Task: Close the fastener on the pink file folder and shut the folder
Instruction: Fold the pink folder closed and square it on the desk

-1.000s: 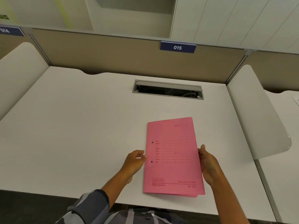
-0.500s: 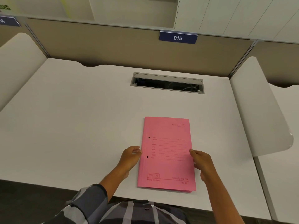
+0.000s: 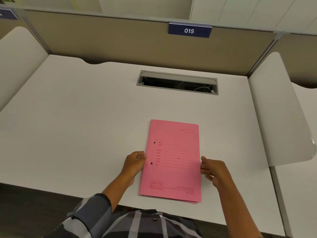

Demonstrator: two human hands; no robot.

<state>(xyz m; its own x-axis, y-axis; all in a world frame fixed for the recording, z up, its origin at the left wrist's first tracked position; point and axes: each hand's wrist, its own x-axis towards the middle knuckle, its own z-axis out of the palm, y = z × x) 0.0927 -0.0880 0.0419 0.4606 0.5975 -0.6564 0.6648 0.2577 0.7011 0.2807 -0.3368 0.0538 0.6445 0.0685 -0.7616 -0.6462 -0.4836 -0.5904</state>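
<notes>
The pink file folder (image 3: 173, 160) lies shut and flat on the white desk (image 3: 85, 126), its printed cover up and its spine to the left. Two black dots mark the fastener holes near the spine; the fastener itself is hidden inside. My left hand (image 3: 134, 163) is curled against the spine edge, thumb and fingertips pinching it. My right hand (image 3: 212, 170) rests at the folder's right edge with fingers apart, the tips just touching the edge.
A grey cable slot (image 3: 177, 82) is sunk into the desk behind the folder. Beige partition walls stand at the back, with a blue "015" sign (image 3: 189, 30). White side dividers (image 3: 277, 109) flank the desk. The desk's front edge is close to my body.
The folder has settled flat and squarer on the desk. My right hand has loosened from gripping its right edge to only touching it. The left hand stays at the spine.
</notes>
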